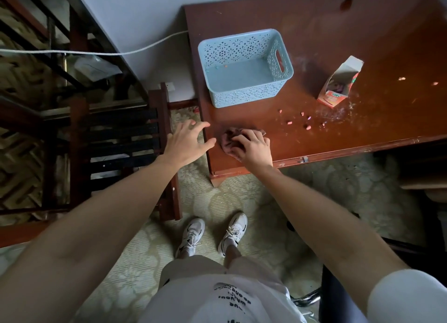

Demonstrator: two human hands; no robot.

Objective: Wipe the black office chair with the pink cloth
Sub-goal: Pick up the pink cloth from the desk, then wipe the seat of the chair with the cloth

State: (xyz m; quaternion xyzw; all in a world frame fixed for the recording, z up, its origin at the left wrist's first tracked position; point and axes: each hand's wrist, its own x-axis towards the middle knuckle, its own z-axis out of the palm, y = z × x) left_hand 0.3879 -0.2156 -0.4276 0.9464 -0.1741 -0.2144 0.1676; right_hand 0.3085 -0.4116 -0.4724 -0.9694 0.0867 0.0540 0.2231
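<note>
Seen from above, the right hand rests on a crumpled pink cloth, its fingers curled down and gripping the fabric against the reddish-brown wooden bench. The cloth lies at the near left corner of the bench, bunched into a small heap that shows past the knuckles. Just left of the cloth, the left hand hovers with its fingers spread wide and nothing in it, its fingertips at the left edge of the bench. Beyond the cloth, farther back on the bench, stands a light blue plastic basket with lacy cut-out walls and nothing large inside. To the right of the cloth, small pink and purple chalk bits lie scattered in pale dust. Beyond those, well right of the cloth, an opened red and white carton lies tilted with its mouth facing the viewer. Left of the cloth, off the bench, a dark slatted wooden chair stands on patterned carpet. A white cord runs along the wall behind the basket. Below the cloth, nearer the viewer, the person's white sneakers stand on the carpet. At the lower right, well away from the cloth, part of the black office chair shows beside a chrome leg.
</note>
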